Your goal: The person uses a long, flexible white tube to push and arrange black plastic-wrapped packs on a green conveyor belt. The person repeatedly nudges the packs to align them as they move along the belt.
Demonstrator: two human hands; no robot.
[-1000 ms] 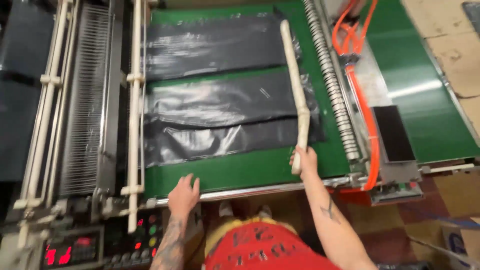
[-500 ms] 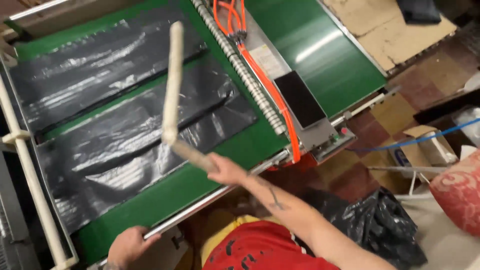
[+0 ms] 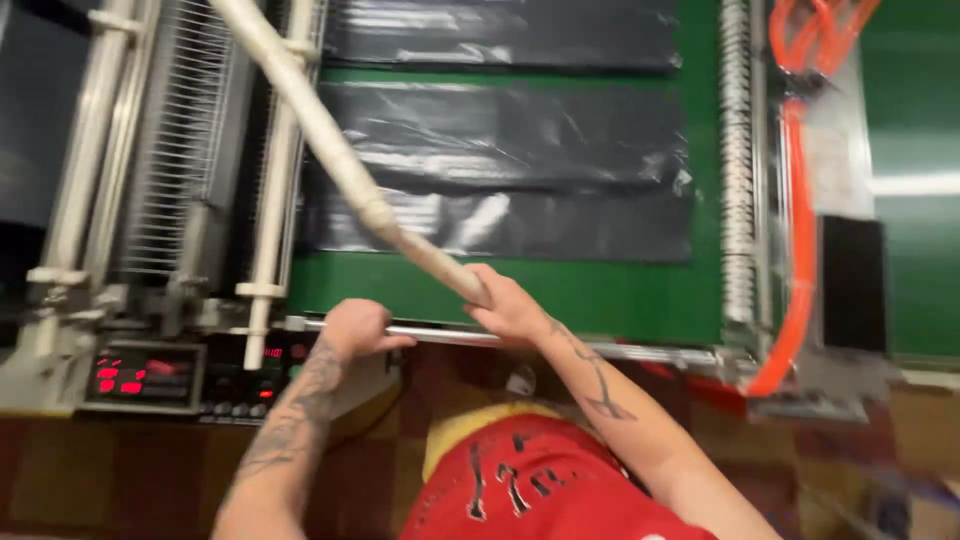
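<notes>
Gripping 1 white stick (image 3: pixel 330 150) w/ right hand (image 3: pixel 508 305), 2 black bags (image 3: pixel 500 165) below.

The white stick (image 3: pixel 330 150), upright over the black plastic sheets (image 3: pixel 500 165) half a second ago, now slants up-left across their left edge. The right hand (image 3: pixel 505 305) gripping it sits nearer the left hand (image 3: pixel 355 328), which stays on the metal rail (image 3: pixel 600 348) below those sheets.

A dim, dark reddish-brown floor (image 3: pixel 120 470) lies below the machine's front edge; bright overhead light streaks its green conveyor surface (image 3: pixel 915 185).
</notes>
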